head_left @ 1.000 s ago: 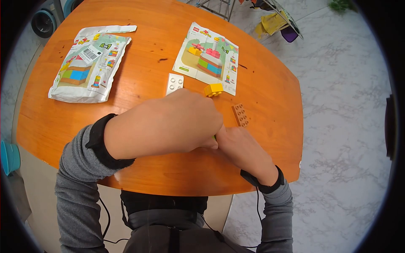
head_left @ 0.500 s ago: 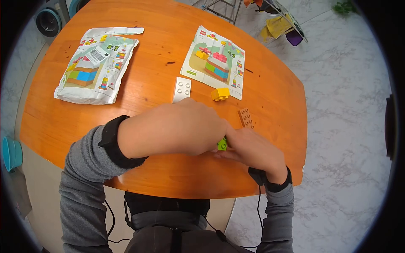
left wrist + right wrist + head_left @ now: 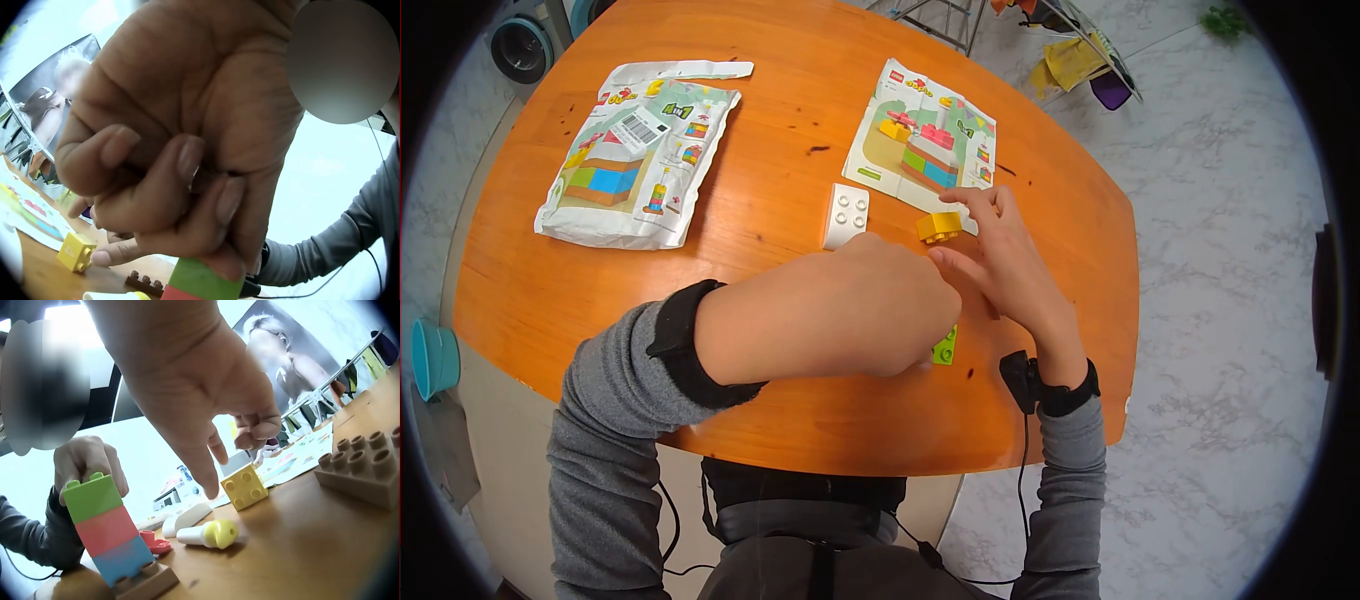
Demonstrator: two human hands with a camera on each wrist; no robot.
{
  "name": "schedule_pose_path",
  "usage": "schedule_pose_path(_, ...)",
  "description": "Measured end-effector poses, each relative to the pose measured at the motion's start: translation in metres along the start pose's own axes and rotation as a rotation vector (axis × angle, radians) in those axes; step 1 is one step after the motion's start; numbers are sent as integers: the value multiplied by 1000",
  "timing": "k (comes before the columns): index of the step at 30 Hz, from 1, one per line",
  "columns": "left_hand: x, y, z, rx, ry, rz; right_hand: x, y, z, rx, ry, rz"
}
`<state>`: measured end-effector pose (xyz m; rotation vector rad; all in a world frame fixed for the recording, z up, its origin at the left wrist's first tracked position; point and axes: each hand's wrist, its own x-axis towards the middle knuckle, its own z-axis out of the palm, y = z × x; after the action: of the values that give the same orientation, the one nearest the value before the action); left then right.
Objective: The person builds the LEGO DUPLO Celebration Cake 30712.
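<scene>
My left hand (image 3: 850,310) grips the top of a brick stack, its fingers curled at the green brick (image 3: 94,497). Below the green come a pink brick (image 3: 106,529), a blue brick (image 3: 124,559) and a brown base plate (image 3: 150,586); the stack leans in the right wrist view. My right hand (image 3: 1020,265) reaches over the table, fingers spread and holding nothing. Its thumb tip comes close beside a yellow brick (image 3: 245,487), which lies on its side with studs showing. In the head view, my left hand hides most of the stack.
A white curved brick (image 3: 846,216) lies behind my left hand. A picture leaflet (image 3: 880,165) and a white bag (image 3: 615,225) lie farther back. The right wrist view shows a yellow-and-white piece (image 3: 209,534), a red piece (image 3: 155,542) and a brown studded brick (image 3: 362,472).
My right hand has left the green brick beside my left hand and moved forward to the yellow brick, its fingers opening. My left hand stays at the stack.
</scene>
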<state>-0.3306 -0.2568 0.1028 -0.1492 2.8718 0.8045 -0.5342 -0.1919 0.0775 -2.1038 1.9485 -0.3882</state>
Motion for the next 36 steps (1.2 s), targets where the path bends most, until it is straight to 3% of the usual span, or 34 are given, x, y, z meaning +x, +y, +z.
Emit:
schedule_pose_path(9, 1, 7, -3, -2, -27, -35, 9, 15, 26, 143, 88, 154)
schedule_pose_path(16, 3, 9, -8, -9, -8, -17, -20, -13, -22, 340, 313, 69)
schedule_pose_path(19, 4, 9, -10, -24, -45, -35, -40, -32, -52, 356, 269, 25)
schedule_pose_path(21, 2, 10, -11, 20, -29, -17, -52, -38, -69, 210, 56, -164)
schedule_pose_path(25, 2, 13, -9, 16, -60, -43, -60, -43, -63, 304, -70, -299)
schedule_pose_path(31, 4, 11, -6, 59, -131, -67, -60, -46, -44, 233, -45, -260)
schedule_pose_path(36, 5, 15, -1, 56, -80, -119, -64, -48, -32, 164, -47, -201)
